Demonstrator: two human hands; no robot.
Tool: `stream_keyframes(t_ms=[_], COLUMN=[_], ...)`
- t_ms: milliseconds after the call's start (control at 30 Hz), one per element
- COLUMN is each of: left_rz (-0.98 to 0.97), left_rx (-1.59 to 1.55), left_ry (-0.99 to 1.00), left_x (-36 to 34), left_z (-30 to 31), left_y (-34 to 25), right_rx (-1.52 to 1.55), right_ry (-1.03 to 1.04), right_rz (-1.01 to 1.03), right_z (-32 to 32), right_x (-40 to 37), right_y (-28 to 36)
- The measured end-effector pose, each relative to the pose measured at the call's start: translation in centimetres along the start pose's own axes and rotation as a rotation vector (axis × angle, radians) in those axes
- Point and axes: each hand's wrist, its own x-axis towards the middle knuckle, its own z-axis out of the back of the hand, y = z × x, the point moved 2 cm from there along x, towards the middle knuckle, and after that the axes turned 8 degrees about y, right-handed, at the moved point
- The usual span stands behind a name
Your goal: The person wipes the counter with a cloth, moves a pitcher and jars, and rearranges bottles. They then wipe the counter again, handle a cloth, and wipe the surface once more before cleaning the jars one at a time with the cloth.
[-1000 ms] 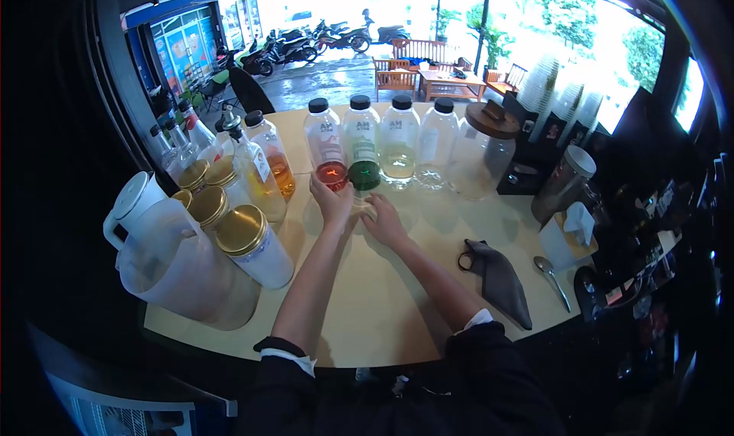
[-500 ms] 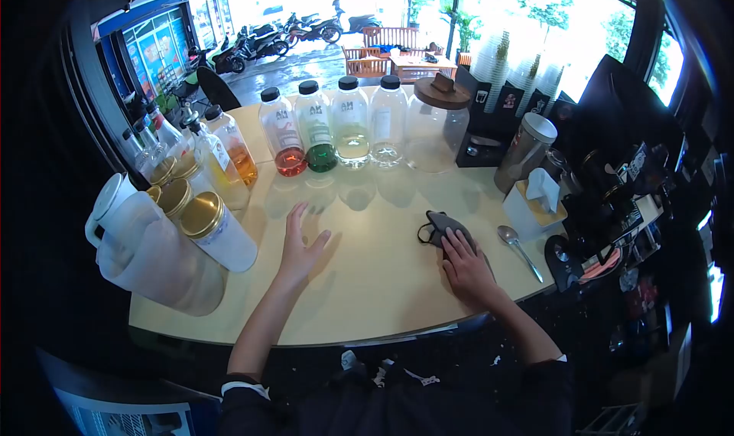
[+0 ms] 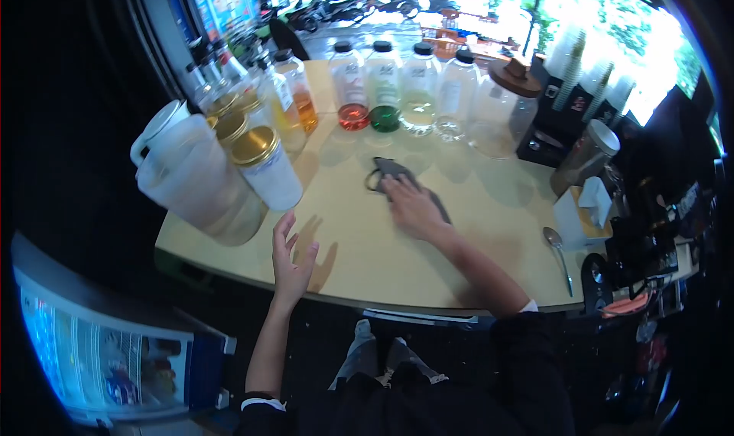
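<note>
My right hand (image 3: 415, 208) lies flat on a dark grey cloth (image 3: 397, 168) with a thin black loop, near the middle of the table. Its fingers are stretched out over the fabric, pressing it down; the cloth's part beneath the palm is hidden. Above the table's front edge hovers my left hand (image 3: 293, 268), fingers apart and holding nothing. Closest to it are a white jar with a gold lid (image 3: 274, 177) and a large frosted plastic pitcher (image 3: 197, 177).
Along the back edge of the table (image 3: 359, 264) stand black-capped bottles holding red (image 3: 353, 115), green (image 3: 384, 116) and pale liquid, beside a wooden-lidded jar (image 3: 501, 118). At the right are a tissue box (image 3: 577, 216), a metal canister (image 3: 585, 161) and a spoon (image 3: 558, 256).
My right hand has slid left across the tabletop, and the cloth has moved with it. My left hand has drawn back toward the front edge. The view has shifted.
</note>
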Motion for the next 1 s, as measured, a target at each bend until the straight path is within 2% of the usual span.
stream_keyframes(t_ms=[167,233,333,400,467,500,533,600,667,700,767,800,867,900,967,1000], left_rz=[0.052,0.045,0.047,-0.016,-0.048,-0.068,-0.086,-0.098,-0.123,-0.104,-0.130,-0.163,-0.180,-0.189,-0.196,-0.197], left_rx=[0.122,0.153,0.188,0.072,0.041,0.081,0.121,0.111,0.186,0.224,0.257,0.290,0.335,0.385,0.322,0.264], left_ry=[-0.075,-0.098,-0.133,-0.191,-0.239,-0.282,-0.324,-0.385,-0.558,-0.540,-0.557,-0.578,-0.595,-0.615,-0.608,-0.605], left_x=[-3.4,-4.0,-3.9,-3.3,-3.2,-3.3,-3.3,-3.0,-3.0,-2.7,-2.1,-1.7,-0.7,-0.3,1.4,2.3], left_z=[2.6,3.4,4.1,4.1,4.7,5.3,6.0,8.0,10.2,11.1,11.8,12.0,12.4,12.6,13.7,14.3], left_y=[-0.6,-0.6,0.3,1.2,1.7,1.3,1.1,1.7,2.3,2.1,1.6,1.4,0.9,0.8,1.1,1.4], right_rx=[0.092,0.125,0.197,0.246,0.514,0.750,0.745,0.936,0.912,0.914,0.644,0.639,0.888,0.883,0.967,0.961], right_ry=[0.079,0.090,0.093,0.089,0.236,0.110,0.100,-0.196,-0.476,-0.472,-0.676,-0.682,-0.539,-0.545,-0.387,-0.388], right_rz=[0.353,0.402,0.486,0.534,0.621,0.567,0.581,0.267,0.098,0.094,0.080,0.076,0.141,0.141,0.094,0.090], right_z=[-3.2,-4.0,-4.6,-4.2,-3.0,-2.5,-2.3,-1.4,-0.8,-0.9,-0.6,-0.8,-1.4,-1.0,-0.8,-0.6], right_x=[2.1,1.7,2.3,2.7,4.1,4.6,5.2,6.7,9.5,10.7,12.6,13.3,14.9,15.0,14.8,14.5], right_y=[11.7,15.0,18.6,19.7,20.4,20.4,20.3,18.9,17.7,17.6,17.5,17.6,17.7,17.9,17.8,17.8])
